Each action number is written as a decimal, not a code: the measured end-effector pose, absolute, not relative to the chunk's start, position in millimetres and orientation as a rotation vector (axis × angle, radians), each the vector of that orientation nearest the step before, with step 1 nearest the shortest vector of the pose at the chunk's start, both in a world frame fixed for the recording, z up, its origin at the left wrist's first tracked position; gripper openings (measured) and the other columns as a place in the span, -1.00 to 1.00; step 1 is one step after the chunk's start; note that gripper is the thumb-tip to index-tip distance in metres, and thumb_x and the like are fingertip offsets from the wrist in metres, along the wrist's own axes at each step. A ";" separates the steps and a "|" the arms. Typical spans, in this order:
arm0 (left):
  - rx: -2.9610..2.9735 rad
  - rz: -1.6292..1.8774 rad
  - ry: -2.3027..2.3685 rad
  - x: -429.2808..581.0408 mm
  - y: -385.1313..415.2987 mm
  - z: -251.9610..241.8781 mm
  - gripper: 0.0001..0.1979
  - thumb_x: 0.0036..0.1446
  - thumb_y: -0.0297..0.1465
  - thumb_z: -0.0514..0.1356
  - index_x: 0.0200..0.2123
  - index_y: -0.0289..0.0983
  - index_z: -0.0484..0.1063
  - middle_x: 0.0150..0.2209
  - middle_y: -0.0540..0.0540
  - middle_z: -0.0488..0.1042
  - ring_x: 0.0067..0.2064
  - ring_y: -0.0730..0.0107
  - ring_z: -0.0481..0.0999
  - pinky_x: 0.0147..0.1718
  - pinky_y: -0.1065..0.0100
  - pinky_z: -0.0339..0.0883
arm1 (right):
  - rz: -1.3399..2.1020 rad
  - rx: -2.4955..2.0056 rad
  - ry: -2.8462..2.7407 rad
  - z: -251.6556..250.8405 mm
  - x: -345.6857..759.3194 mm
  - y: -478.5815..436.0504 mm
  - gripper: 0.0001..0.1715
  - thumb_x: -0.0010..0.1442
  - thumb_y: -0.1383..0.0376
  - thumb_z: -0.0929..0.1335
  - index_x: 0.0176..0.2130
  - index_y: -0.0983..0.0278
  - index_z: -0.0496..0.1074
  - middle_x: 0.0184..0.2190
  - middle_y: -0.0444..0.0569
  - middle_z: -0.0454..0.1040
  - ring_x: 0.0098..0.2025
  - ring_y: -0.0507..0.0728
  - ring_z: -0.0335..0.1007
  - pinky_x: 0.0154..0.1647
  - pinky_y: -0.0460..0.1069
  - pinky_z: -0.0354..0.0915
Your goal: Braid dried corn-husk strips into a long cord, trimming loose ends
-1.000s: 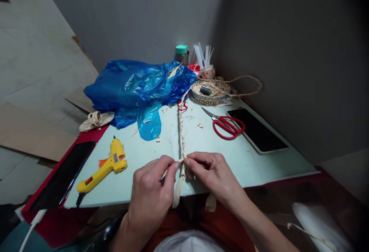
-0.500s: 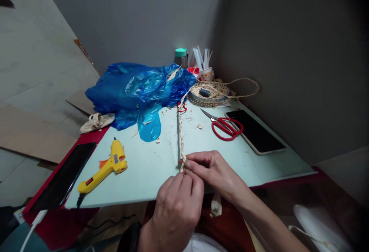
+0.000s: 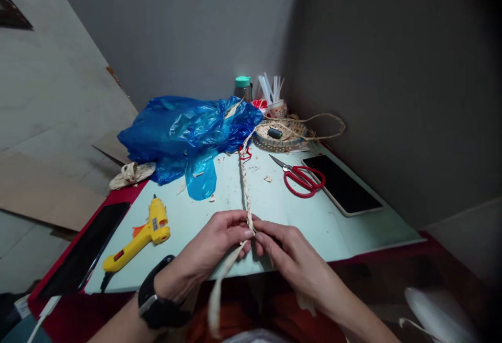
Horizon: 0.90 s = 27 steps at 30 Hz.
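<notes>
A yellow glue gun point(image 3: 151, 230) lies left of my left hand point(image 3: 214, 238), fingers pinched on the near end of a pale braid point(image 3: 247, 194) running up the table point(image 3: 204, 228); my right hand point(image 3: 292, 249) pinches there too, near scissors point(image 3: 288, 168). Plaiting appears under way; the next fold calls for even tension.

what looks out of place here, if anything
Pale scraps lie scattered on the tabletop near the blue bag, like stray trimmings. The red-handled scissors seem to overlap the white-edged device, an untidy spot.
</notes>
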State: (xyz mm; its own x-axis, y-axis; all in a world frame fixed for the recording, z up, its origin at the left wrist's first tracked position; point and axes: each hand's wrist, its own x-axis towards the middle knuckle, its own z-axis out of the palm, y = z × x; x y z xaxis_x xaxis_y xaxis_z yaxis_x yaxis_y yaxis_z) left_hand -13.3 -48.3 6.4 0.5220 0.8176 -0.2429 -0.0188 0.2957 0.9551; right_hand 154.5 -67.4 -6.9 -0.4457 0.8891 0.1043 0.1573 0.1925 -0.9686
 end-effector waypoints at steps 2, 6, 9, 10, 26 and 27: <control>1.137 0.612 0.869 -14.1 -45.8 7.9 -0.84 0.09 -0.47 0.15 -0.24 -0.42 0.40 -0.42 -0.12 0.47 -0.50 0.59 0.30 -0.50 0.51 0.15 | 1.274 -1.016 -1.818 -5.0 156.9 -69.2 -0.74 0.33 0.32 0.19 -0.27 0.31 0.42 -0.45 -0.14 0.39 -0.41 -0.01 0.27 -0.33 -0.15 0.18; 1.139 0.538 0.905 -16.8 -42.0 14.1 -0.80 0.01 -0.43 0.21 -0.26 -0.39 0.36 -0.45 -0.11 0.47 -0.54 0.56 0.30 -0.54 0.49 0.17 | 1.251 -1.075 -1.874 -4.3 158.5 -71.4 -0.74 0.34 0.28 0.18 -0.30 0.29 0.38 -0.44 -0.13 0.41 -0.42 -0.01 0.27 -0.33 -0.14 0.17; 1.171 0.466 0.946 -17.5 -41.1 18.4 -0.82 0.00 -0.37 0.22 -0.35 -0.37 0.35 -0.49 -0.08 0.44 -0.56 0.54 0.31 -0.53 0.45 0.21 | 1.190 -1.159 -1.905 -8.0 156.0 -73.7 -0.75 0.34 0.24 0.16 -0.30 0.27 0.32 -0.43 -0.11 0.42 -0.44 0.01 0.26 -0.37 -0.11 0.14; 1.186 0.449 0.964 -17.7 -41.2 19.6 -0.83 0.01 -0.36 0.21 -0.38 -0.36 0.35 -0.52 -0.06 0.42 -0.57 0.53 0.31 -0.53 0.44 0.22 | 1.160 -1.192 -1.920 -9.3 154.8 -74.7 -0.75 0.34 0.22 0.16 -0.31 0.27 0.30 -0.44 -0.10 0.41 -0.45 0.02 0.24 -0.39 -0.10 0.13; 1.113 0.685 1.095 -13.0 -51.1 0.0 -0.81 0.11 -0.30 0.14 -0.41 -0.30 0.25 -0.60 0.12 0.23 -0.64 0.68 -0.02 -0.66 0.47 -0.24 | 1.144 -1.265 -1.952 -12.7 157.8 -79.5 -0.69 0.35 0.13 0.12 -0.39 0.22 0.12 -0.55 -0.17 0.27 -0.54 0.01 0.09 -0.49 -0.08 0.02; 1.121 0.689 1.094 -13.2 -51.0 -0.7 -0.81 0.11 -0.29 0.14 -0.41 -0.30 0.26 -0.60 0.12 0.23 -0.65 0.68 -0.02 -0.66 0.47 -0.24 | 1.140 -1.261 -1.954 -13.1 158.3 -79.6 -0.68 0.35 0.13 0.12 -0.39 0.22 0.13 -0.56 -0.18 0.26 -0.54 0.01 0.08 -0.49 -0.08 0.01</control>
